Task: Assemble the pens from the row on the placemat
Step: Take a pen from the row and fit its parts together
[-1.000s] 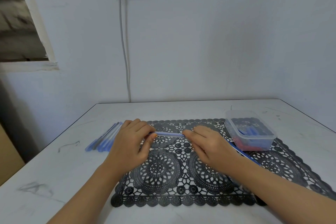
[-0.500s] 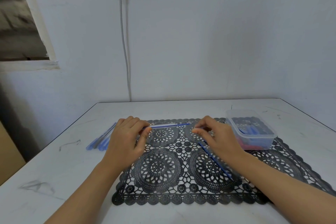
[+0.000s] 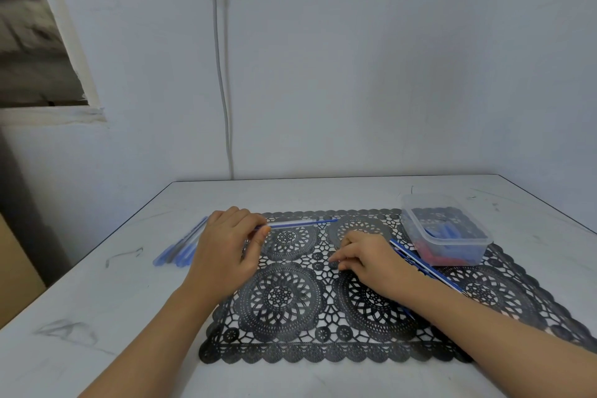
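As left hand grips, pen protrudes

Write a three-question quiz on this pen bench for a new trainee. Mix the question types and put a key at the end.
1. True or false: the left hand holds a pen barrel with a blue refill sticking out of the end that points right.
2. Where does the clear tub stand?
A. at the far right corner of the placemat
B. left of the mat
C. on a forearm
3. Fill in: the pile of pens lies on the table to the ___ of the placemat.

Key: 1 true; 2 A; 3 left.
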The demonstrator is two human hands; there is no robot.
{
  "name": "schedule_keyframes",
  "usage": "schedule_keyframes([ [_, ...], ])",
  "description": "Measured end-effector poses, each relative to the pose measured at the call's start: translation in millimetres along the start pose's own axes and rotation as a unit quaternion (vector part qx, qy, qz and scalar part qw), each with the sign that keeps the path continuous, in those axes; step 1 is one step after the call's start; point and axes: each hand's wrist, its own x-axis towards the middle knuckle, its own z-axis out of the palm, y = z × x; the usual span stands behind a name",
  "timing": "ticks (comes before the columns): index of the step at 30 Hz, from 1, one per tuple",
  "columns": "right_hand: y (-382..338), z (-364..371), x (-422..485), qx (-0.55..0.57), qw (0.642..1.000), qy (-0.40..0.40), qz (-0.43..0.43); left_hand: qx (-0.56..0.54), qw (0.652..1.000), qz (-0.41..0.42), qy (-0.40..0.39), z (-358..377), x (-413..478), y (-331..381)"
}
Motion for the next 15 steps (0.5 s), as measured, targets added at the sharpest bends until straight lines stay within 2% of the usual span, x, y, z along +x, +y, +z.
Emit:
schedule_keyframes([
  [9,-5,-8,0,-0.019,0.997,-0.050,0.055,0.003,1.000,0.001,-0.005,1,-1,-1],
  [15,-8,-14,-2,-0.006,0.996,-0.059,0.060,0.005,1.000,0.003,-0.002,2,-1,0],
])
